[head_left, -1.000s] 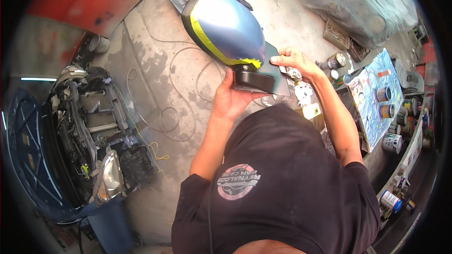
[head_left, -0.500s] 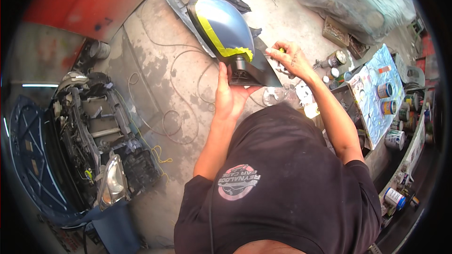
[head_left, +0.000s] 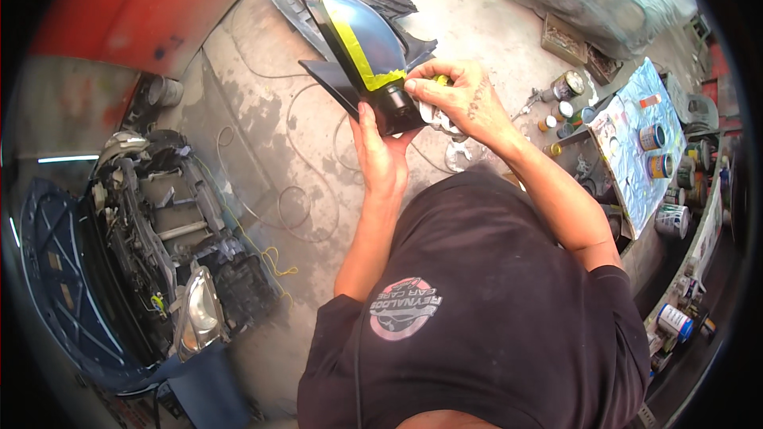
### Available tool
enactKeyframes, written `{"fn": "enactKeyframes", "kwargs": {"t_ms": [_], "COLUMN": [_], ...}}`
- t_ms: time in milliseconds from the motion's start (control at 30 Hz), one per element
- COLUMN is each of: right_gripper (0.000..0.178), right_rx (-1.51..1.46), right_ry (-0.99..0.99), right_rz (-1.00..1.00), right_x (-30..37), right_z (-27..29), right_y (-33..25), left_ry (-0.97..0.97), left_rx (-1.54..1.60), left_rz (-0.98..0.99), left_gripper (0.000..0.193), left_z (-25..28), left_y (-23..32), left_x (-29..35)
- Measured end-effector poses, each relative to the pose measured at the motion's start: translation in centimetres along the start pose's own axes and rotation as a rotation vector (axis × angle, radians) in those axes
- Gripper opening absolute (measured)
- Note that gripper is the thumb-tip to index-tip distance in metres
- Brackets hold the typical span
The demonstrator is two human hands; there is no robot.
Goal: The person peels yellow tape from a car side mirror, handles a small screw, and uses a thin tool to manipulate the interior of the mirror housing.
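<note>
Glossy blue-and-black car side mirror (head_left: 380, 38), edged with yellow tape (head_left: 347, 36), held above grey concrete floor (head_left: 262, 131) spreading leftward.
My left hand (head_left: 381, 157) grips its base; my right hand (head_left: 467, 99), thumb and forefinger almost meeting, touches the taped corner, hold unclear. Since earlier, mirror turned, right hand closer.

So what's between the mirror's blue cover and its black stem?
Yellow tape: the head view shows a band of it along the lower edge of the blue cover, just above the black stem.
</note>
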State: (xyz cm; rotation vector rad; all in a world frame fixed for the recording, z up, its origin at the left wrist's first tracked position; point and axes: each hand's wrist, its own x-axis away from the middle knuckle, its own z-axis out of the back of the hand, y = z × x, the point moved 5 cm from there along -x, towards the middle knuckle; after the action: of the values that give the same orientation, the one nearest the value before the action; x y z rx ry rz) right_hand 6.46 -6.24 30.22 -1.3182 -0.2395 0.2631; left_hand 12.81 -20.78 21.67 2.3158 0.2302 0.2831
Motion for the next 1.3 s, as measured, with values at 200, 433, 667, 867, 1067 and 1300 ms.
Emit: {"fn": "enactKeyframes", "kwargs": {"t_ms": [200,433,667,867,1067,1300], "right_gripper": [0.027,0.024,0.019,0.014,0.015,0.019], "right_rx": [-0.056,-0.135,-0.226,-0.306,-0.223,-0.217], "right_ry": [0.007,-0.009,0.020,0.021,0.053,0.027], "right_rz": [-0.002,-0.070,-0.103,-0.175,-0.154,-0.129], "right_x": [-1.6,-2.0,-2.1,-2.4,-2.7,-3.3], "right_z": [-0.5,-1.1,-1.2,-1.2,-1.4,-1.9], "right_y": [0.8,1.4,2.5,3.2,3.0,3.3], "left_ry": [0.030,0.093,0.007,0.003,0.011,0.068], "left_rx": [-0.088,-0.146,-0.090,-0.179,-0.155,-0.134], "left_rz": [-0.154,-0.262,-0.338,-0.370,-0.364,-0.412], "left_gripper": [0.062,0.072,0.070,0.072,0.073,0.072], "left_z": [-0.3,0.4,0.3,0.4,0.7,1.8], "left_y": [1.2,1.2,1.3,1.6,1.2,0.6], "left_x": [0.0,0.2,-0.1,-0.3,-0.5,-1.1]}}
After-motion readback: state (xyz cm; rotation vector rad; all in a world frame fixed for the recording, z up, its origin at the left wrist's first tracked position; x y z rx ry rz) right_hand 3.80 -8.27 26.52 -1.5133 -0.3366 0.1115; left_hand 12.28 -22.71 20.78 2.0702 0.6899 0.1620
